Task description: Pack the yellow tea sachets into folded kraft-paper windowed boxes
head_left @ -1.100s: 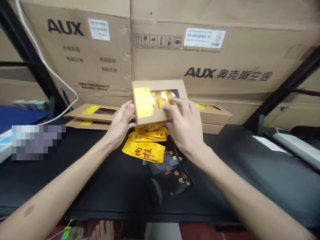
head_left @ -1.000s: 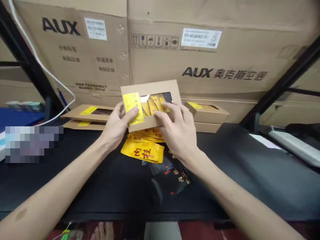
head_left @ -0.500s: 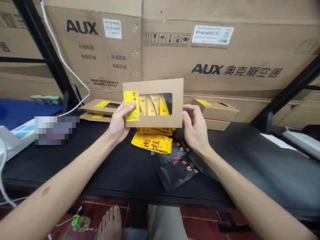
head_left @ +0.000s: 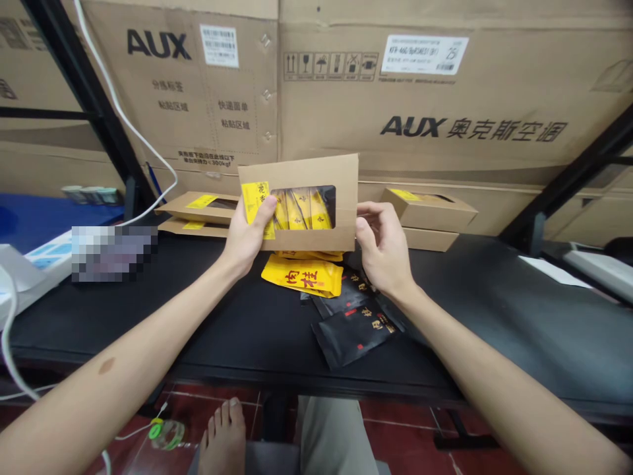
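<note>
- Your left hand point(head_left: 244, 237) is closed on the left end of the kraft window box point(head_left: 316, 170), with the thumb pressed on its yellow label point(head_left: 253, 201) and the fingers behind the box.
- Your right hand point(head_left: 383, 247) is half open at the box's right edge, fingers curled. Can't tell if it's really gripping or just touching.
- The box is held up, tilted slightly, with yellow sachets point(head_left: 297, 211) showing through its window.
- Right below it on the black desk point(head_left: 469, 310), there's a pile of yellow sachets with red lettering point(head_left: 302, 277), and black sachets point(head_left: 353, 335) lie just to the right.
- Behind those, flat kraft boxes point(head_left: 198, 208) sit on your left and more point(head_left: 428, 211) on your right, against big AUX cartons point(head_left: 410, 86).
</note>
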The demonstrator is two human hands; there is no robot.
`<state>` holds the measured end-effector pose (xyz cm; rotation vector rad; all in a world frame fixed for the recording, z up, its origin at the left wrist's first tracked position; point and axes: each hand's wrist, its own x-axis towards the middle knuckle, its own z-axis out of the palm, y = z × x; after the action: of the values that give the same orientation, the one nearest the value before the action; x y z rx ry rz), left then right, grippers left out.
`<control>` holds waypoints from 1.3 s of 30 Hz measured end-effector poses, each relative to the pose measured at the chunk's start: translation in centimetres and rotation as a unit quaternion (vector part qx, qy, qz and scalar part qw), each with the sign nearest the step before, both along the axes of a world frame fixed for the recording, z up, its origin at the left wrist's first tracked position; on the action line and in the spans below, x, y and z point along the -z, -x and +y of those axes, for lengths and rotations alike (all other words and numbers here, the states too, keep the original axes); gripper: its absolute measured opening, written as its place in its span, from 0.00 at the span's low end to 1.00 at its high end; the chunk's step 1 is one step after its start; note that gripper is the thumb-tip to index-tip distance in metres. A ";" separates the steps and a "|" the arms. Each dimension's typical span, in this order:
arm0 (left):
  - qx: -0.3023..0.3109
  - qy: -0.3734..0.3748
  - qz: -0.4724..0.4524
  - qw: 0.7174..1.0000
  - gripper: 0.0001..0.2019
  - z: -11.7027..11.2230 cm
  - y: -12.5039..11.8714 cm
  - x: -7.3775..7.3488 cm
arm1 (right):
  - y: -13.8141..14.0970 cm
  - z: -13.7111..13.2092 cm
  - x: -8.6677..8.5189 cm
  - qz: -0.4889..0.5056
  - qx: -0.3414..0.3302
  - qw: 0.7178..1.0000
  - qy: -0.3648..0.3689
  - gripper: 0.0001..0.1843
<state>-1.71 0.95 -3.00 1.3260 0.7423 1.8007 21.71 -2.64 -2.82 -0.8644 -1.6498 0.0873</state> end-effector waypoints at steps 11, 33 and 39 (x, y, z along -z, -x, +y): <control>-0.018 0.012 0.028 0.999 0.39 0.6 0.6 0.3 | -0.6 0.9 0.9 0.023 0.019 1.000 0.010 0.22; -0.076 -0.013 -0.001 0.997 0.36 -0.5 -0.2 -0.3 | 1.2 -0.9 0.1 -0.076 0.054 0.993 -0.076 0.21; -0.084 -0.029 0.029 0.996 0.37 -0.7 -0.4 -0.1 | 1.1 -1.1 -0.4 -0.095 0.083 0.989 -0.075 0.15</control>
<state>-1.27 0.27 -2.89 1.3933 0.8620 1.9356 20.58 -3.72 -2.45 -0.9115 -1.7295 -0.2389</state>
